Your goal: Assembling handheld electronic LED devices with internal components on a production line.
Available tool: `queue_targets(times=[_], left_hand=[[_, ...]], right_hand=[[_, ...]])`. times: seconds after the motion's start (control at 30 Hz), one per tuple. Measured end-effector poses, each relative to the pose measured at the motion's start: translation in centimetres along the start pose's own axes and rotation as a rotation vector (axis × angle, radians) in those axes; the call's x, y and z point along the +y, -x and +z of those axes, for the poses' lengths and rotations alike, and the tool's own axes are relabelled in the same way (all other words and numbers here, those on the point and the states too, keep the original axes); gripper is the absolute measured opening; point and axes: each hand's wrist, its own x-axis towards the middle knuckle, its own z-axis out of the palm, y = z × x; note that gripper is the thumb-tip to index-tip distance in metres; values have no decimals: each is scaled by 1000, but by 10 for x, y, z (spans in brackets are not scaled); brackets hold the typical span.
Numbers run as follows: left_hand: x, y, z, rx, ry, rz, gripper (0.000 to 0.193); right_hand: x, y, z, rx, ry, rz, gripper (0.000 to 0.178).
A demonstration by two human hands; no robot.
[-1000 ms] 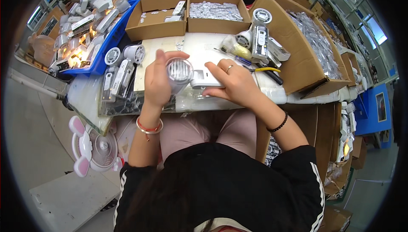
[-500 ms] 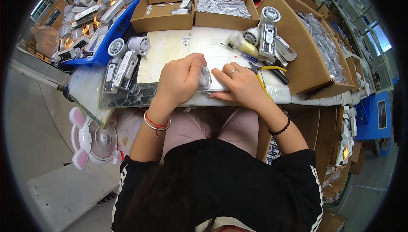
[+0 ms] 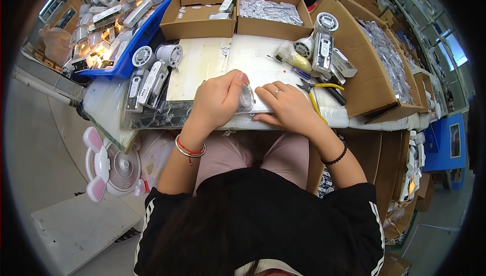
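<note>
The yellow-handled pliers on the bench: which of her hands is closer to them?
Right. The right hand lies flat just beside the yellow-handled pliers, to their left. The left hand is farther left, wrapped around a round clear part.

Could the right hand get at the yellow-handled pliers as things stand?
Probably yes: the pliers lie uncovered on the table just beside the right hand, with nothing between them, though that hand rests on a flat part.

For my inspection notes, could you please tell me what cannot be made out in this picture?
- Head view: the round clear-fronted part is mostly hidden by the left hand.
- Whatever lies under the right hand is covered.
- Silvery pieces in the cardboard box are too small to identify.
</note>
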Motion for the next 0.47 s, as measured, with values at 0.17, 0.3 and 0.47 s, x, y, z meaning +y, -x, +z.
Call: queue_targets(times=[0.17,0.3,0.47], left_hand=[[20,-4,6,73,-163,137,29],[22,-5,8,-75,-281,59,31],[-4,-32,5,-190,-186,-145,34]], right_hand=[[3,-1,2,-8,17,-61,56],[0,-1,6,-18,8,-81,64],[10,-24,6,-251,-155,-12,73]])
